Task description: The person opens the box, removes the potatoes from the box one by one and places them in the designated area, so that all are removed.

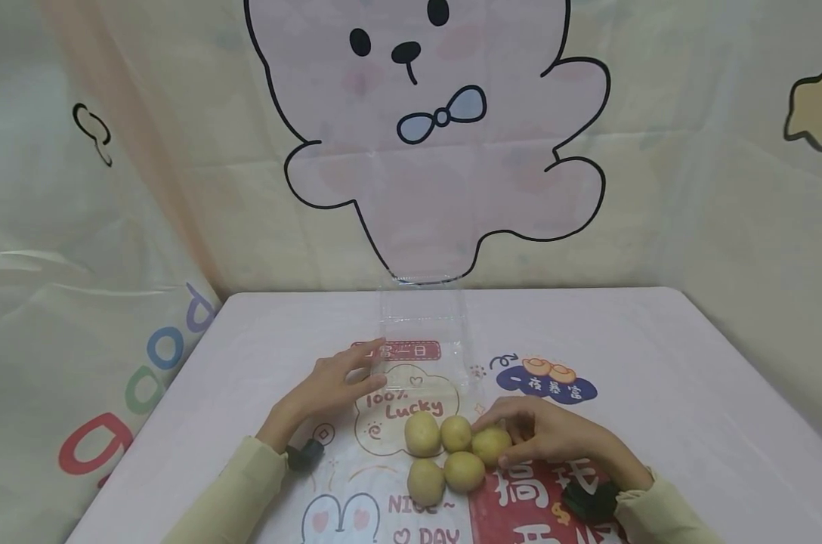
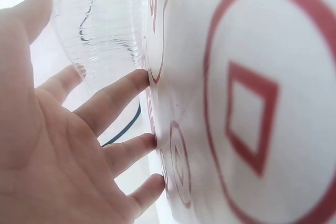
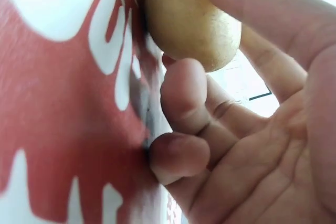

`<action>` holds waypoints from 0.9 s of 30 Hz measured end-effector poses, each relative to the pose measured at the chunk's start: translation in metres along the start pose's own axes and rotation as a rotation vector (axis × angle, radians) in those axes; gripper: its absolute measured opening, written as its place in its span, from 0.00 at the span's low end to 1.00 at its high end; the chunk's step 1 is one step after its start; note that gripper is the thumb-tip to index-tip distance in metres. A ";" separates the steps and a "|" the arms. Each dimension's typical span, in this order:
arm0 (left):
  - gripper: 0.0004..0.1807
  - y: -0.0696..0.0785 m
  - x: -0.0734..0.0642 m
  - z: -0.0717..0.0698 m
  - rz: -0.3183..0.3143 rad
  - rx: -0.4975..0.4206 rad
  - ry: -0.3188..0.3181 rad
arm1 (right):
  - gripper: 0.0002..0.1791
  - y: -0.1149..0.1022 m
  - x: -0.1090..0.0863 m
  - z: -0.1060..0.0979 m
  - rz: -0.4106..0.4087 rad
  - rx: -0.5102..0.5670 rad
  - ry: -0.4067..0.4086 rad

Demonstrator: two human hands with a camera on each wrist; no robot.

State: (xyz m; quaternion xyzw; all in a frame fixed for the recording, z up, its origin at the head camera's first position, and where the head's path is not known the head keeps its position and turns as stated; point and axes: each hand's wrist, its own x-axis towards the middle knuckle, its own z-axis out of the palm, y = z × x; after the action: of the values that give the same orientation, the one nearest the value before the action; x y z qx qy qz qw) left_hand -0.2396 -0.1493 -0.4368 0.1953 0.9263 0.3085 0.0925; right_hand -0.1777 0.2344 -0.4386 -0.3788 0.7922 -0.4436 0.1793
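Several small, round, yellow-green fruits sit in a cluster on the table, among them an upper left fruit [image 1: 422, 434] and a lower left fruit [image 1: 426, 482]. My right hand [image 1: 543, 432] has its thumb and fingers around the rightmost fruit [image 1: 491, 446]; in the right wrist view that fruit [image 3: 191, 22] shows smooth, faintly speckled skin, with the thumb against it. Beyond the cluster stands a clear plastic box [image 1: 424, 355] with its lid raised at the back. My left hand [image 1: 336, 384] is at the box's left side, fingers extended and spread; fingertips meet the box wall [image 2: 105, 24] and tabletop.
The white table [image 1: 261, 325] carries printed lettering and drawings, with a red printed patch [image 1: 520, 506] under the right forearm. A patterned curtain [image 1: 656, 189] hangs behind the table's far edge. Black straps with small cameras circle both wrists.
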 end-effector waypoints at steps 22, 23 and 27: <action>0.31 0.001 0.003 -0.003 -0.049 -0.053 0.054 | 0.29 0.004 0.000 -0.002 -0.066 0.039 -0.007; 0.32 0.001 0.003 -0.003 -0.054 -0.053 0.052 | 0.29 0.004 0.000 -0.002 -0.069 0.042 -0.007; 0.32 0.000 0.003 -0.003 -0.066 -0.063 0.042 | 0.29 0.004 -0.001 -0.002 -0.065 0.057 -0.011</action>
State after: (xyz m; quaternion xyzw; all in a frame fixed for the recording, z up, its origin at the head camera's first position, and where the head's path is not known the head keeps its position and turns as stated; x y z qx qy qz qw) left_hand -0.2436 -0.1494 -0.4341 0.1552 0.9238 0.3383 0.0894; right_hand -0.1802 0.2372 -0.4411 -0.4016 0.7656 -0.4695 0.1795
